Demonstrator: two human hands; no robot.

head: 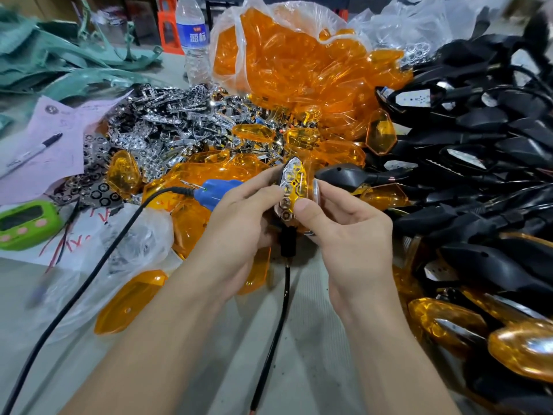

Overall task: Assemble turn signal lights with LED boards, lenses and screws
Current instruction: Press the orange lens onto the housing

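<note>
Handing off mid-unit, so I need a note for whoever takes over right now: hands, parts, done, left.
Left hand: pinches the turn signal at its edge.
Right hand: grips the same unit, thumb on its amber lens.
Parts: blue screwdriver lies behind the left hand; bagged lenses ahead, chrome reflectors left, black housings right.
Done: lens sits on the held unit; lensed lights piled lower right.
Left: seat lens, likely drive screws; none visible.

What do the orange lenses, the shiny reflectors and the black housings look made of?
Orange lenses: likely glossy translucent plastic; things behind show through. Shiny reflectors: probably chrome-plated plastic; mirror-like glints. Black housings: seemingly matte plastic; dull, soft highlights.
</note>
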